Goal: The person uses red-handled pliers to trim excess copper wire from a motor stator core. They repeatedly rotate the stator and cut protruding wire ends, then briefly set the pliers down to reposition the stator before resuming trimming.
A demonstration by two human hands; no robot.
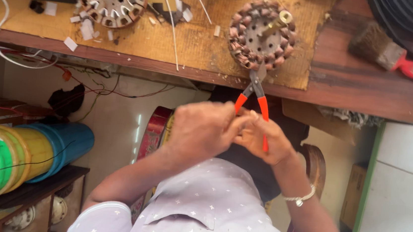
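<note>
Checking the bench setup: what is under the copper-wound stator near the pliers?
The wound stator lies on a brown fibre mat covering the wooden bench. The mat directly beneath it is hidden; pliers point toward its edge.

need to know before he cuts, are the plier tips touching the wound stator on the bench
Cannot tell. In the head view the pliers tips overlap the near edge of the wound stator, but from above contact or a gap is not plain.

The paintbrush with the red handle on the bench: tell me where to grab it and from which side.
Grip the paintbrush by its red handle, coming from the right and above. It lies flat on the dark wooden bench, bristles pointing up-left and handle trailing toward the right edge, so the handle is the slim, clean, free end. The black cables beyond it crowd the far side, so a near-side approach looks easier.
</note>
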